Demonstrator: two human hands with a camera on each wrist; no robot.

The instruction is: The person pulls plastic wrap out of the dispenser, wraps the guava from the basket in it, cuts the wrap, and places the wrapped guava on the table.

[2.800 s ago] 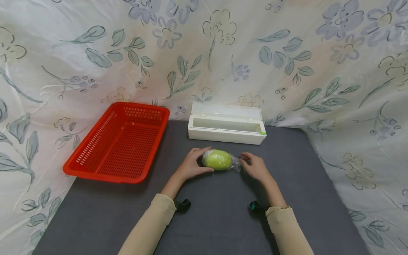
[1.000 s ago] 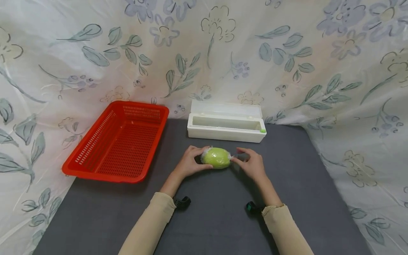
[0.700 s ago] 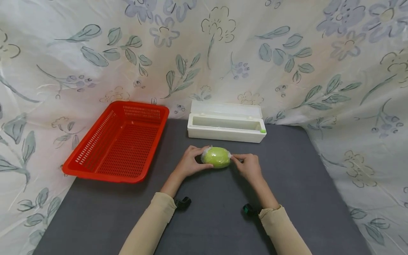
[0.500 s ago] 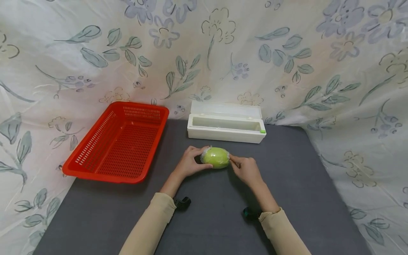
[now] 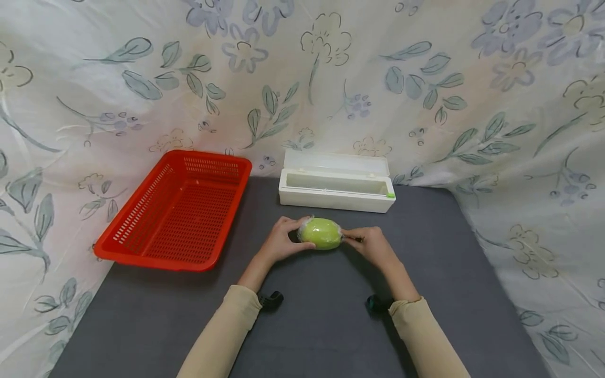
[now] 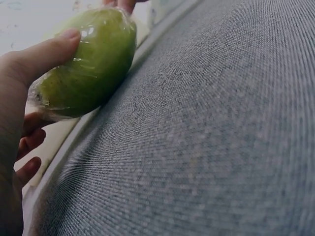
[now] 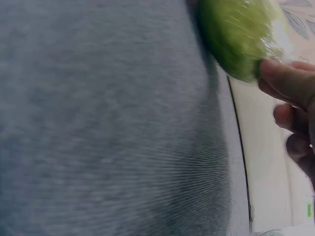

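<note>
A green mango (image 5: 321, 234) lies on its side on the dark grey cloth, wrapped in clear plastic film that shines in both wrist views. My left hand (image 5: 279, 243) grips its left end, the thumb on the near side and the index finger at the far side. In the left wrist view the other fingers curl loosely below the fruit. At the opposite end my right hand (image 5: 374, 247) pinches the gathered film between thumb and index finger, close against the mango (image 7: 241, 34). The pinched film itself is mostly hidden by the fingertips.
Behind the mango stands a long white plastic-wrap box (image 5: 336, 197) with its lid raised and a green tab at the right. A red perforated basket (image 5: 142, 260) sits at the left. A flowered curtain (image 5: 302, 79) hangs behind and around the table.
My right hand has moved left and taken hold of the loose film, which is now gathered tightly at the mango's right end. My left hand keeps its grip almost in place.
</note>
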